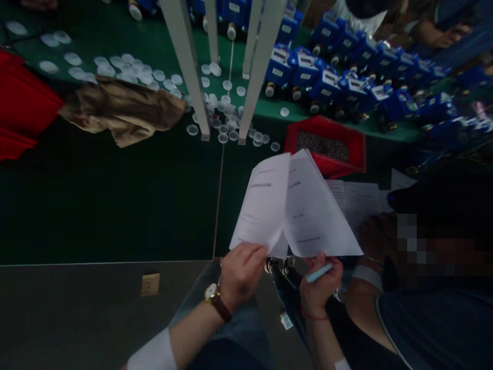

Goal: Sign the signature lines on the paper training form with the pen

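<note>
Papers (296, 205), a small sheaf of white printed sheets, were held up in front of the person, above the near edge of a dark green table (108, 195). The left hand (242, 272) pinched the lower corner of the front sheet (264, 203) between thumb and fingers, peeling it away to the left so the sheaf opened like a fan. A watch (212, 294) with a brown strap sat on that wrist. The right hand (319, 288) was closed around the bottom edge of the back sheet (319, 216) while also gripping a pale blue pen (319, 273), which lay slanted across its fingers.

Just to the right, another person (431, 288) in a dark top leaned in close, one hand resting on more paper (358, 200) lying flat on the table. Behind the sheets stood a red tray (327, 146) filled with small dark parts. Farther back, rows of blue meter-like devices (339, 77) lined the table. Clear round plastic caps (223, 110) lay scattered around white upright posts (188, 67). A crumpled brown cloth (123, 110) lay at the left, beside something red (23, 108) at the picture's edge.
</note>
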The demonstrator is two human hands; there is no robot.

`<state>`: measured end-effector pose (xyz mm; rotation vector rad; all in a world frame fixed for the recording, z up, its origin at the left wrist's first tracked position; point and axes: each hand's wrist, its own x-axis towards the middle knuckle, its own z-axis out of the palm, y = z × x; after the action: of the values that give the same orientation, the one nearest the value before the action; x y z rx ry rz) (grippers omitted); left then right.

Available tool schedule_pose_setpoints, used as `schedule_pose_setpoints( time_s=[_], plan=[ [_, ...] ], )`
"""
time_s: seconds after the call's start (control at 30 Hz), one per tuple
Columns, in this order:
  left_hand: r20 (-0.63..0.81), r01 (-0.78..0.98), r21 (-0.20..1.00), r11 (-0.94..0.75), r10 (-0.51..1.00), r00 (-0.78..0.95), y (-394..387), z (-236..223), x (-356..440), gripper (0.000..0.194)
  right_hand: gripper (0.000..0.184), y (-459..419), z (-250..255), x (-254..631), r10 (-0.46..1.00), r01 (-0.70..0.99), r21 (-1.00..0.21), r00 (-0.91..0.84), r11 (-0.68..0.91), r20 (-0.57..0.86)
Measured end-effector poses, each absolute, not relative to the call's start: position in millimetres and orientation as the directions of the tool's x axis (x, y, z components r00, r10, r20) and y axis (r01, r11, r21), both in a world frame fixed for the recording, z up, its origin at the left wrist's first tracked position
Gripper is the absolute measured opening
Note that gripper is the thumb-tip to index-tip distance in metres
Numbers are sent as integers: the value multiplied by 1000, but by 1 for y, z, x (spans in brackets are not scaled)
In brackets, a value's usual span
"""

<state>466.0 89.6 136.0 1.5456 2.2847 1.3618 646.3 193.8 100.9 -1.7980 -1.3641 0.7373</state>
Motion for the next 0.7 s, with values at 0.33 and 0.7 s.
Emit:
schedule_pose_setpoints(
  time_s=[0.33, 0.7],
  plan=[
    [359, 767, 641, 39, 867, -345, 104, 89, 497, 26, 46, 191, 94, 657, 959, 549, -815, 281, -186, -30],
    [283, 743, 666, 60, 902, -326, 91, 72, 488, 37, 41, 179, 96, 655, 954, 525, -828, 298, -197, -38]
  ],
)
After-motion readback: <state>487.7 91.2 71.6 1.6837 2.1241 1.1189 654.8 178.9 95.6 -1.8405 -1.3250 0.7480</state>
